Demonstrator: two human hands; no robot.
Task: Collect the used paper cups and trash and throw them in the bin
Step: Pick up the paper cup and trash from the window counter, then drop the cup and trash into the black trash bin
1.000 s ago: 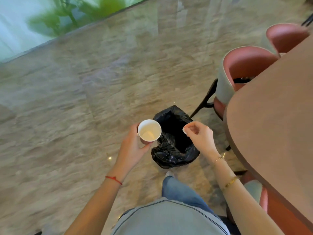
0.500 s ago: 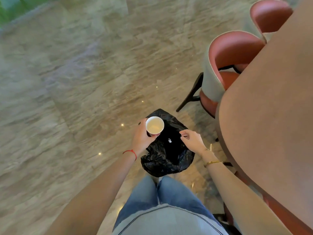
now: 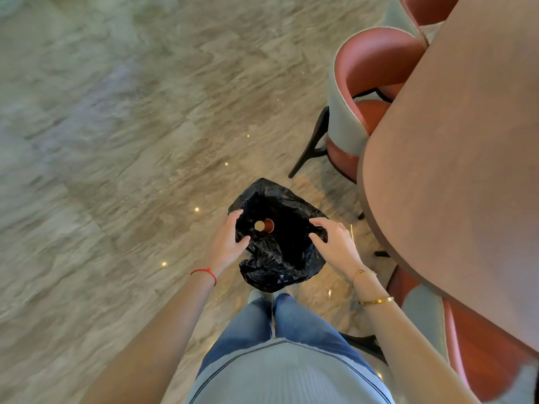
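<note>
Both hands empty, I hold my left hand [image 3: 229, 243] and right hand [image 3: 335, 243] spread at the black-lined bin [image 3: 280, 266], where the paper cup [image 3: 264, 225] lies inside. Disposal looks done; next, I judge, is checking the tabletop [image 3: 455, 170] beside the bin.

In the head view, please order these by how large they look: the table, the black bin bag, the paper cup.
1. table, though it is nearer the camera
2. black bin bag
3. paper cup, inside the bag
</note>
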